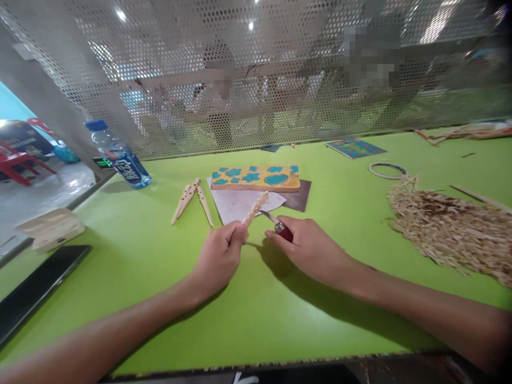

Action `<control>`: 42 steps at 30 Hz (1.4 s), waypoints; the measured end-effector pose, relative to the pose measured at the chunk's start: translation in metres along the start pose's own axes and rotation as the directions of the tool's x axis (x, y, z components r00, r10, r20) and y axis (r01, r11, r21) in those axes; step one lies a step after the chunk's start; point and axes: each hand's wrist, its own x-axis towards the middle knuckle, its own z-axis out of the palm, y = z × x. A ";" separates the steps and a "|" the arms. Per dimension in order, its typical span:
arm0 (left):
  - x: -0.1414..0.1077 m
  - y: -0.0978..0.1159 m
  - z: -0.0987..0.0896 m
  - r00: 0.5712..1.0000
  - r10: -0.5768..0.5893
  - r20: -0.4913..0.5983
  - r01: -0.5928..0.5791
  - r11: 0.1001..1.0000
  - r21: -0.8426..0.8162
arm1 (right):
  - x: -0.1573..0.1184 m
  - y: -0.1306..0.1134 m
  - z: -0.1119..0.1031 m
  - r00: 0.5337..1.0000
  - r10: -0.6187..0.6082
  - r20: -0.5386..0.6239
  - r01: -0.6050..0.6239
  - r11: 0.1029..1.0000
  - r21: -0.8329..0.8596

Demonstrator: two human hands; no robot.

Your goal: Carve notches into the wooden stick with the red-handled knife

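Observation:
My left hand (222, 253) is closed round the lower end of a slim, pale carved wooden piece (258, 205), which tilts up and to the right. In my right hand (306, 242) is a carving knife (283, 230) with a dark red handle and a metal collar. Its short blade meets the side of the carved piece, or lies very near it. Behind them, a wooden board (256, 178) with blue-green patches rests on white paper (236, 205) and a dark sheet (299, 197). Several similar pale carved pieces (192, 197) lie to the left.
A big heap of wood shavings (448, 234) spreads on the right, near a roll of tape (388, 170) and a patterned card (355, 148). On the left are a water bottle (130, 168), an open earbud case (56, 229) and a phone (40, 288). Perforated metal mesh (256, 101) borders the green table (224, 341).

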 end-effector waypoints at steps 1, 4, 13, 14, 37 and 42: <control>0.000 0.001 0.000 1.000 0.020 -0.016 -0.020 0.999 0.047 | -0.001 0.000 -0.001 1.000 0.007 0.009 -0.006 1.000 -0.027; -0.002 0.003 0.001 0.996 0.076 -0.037 -0.069 0.983 0.172 | -0.002 -0.001 -0.002 0.999 0.032 0.028 -0.029 0.993 -0.117; -0.001 0.001 -0.003 1.000 0.021 0.007 -0.022 0.996 0.086 | -0.004 -0.004 -0.005 0.983 -0.037 0.179 -0.004 0.975 0.224; 0.000 0.001 -0.004 1.000 0.001 0.022 -0.001 0.999 0.038 | -0.004 -0.005 -0.005 0.977 -0.048 0.209 -0.008 0.966 0.259; 0.000 0.000 -0.002 0.999 0.035 0.001 -0.035 0.999 0.025 | 0.001 0.001 -0.003 0.998 -0.021 -0.064 0.025 0.998 0.065; 0.001 -0.002 -0.003 1.000 -0.002 0.023 0.002 1.000 -0.006 | 0.004 0.003 -0.009 0.971 0.000 -0.241 0.054 0.975 0.216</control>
